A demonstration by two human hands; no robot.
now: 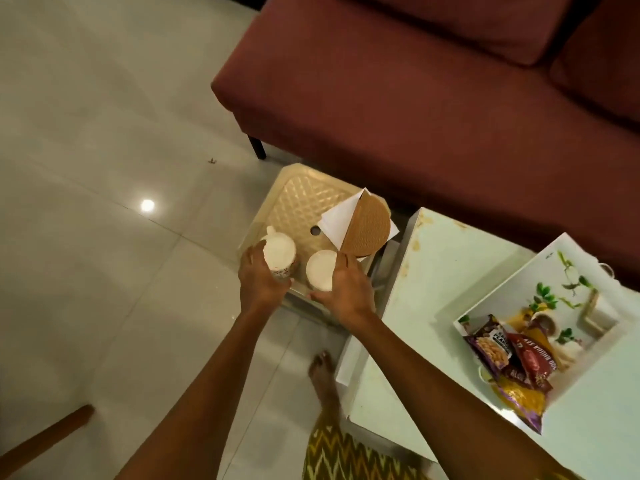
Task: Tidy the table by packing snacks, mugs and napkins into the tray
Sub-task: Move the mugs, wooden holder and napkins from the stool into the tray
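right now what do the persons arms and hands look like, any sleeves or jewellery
Both forearms are bare up to the frame edge: no sleeves, watch or bracelets visible. The left hand and right hand wear no gloves, and no rings show on the fingers.

**Only the snack packs have readable print**

The purple pack (pixel 489 344) in the tray (pixel 512 285) says "PEANUTS", pretty sure. The red pack (pixel 536 359) has white lettering, looks like "BHUJIA SEV". The mug (pixel 281 259) has red print, too blurry to read.
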